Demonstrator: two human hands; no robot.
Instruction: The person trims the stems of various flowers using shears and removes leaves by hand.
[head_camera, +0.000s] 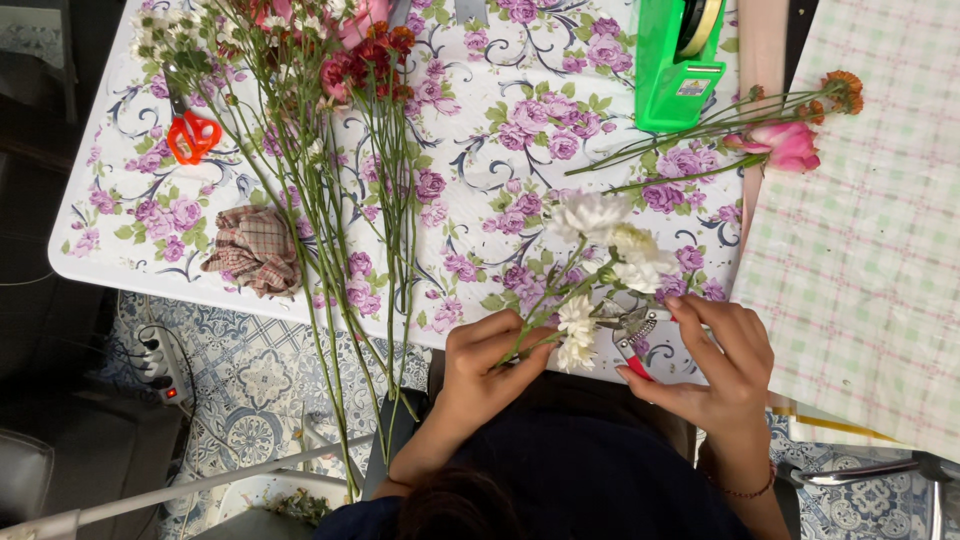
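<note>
Left hand grips stems of about five white carnations; right hand closed on one red-handled pruner over floral surface.

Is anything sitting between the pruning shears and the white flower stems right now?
Nothing visible. The left hand holds the white flowers by their stems; the right hand brings the pruning shears right up against them, beside a lower bloom.
</note>
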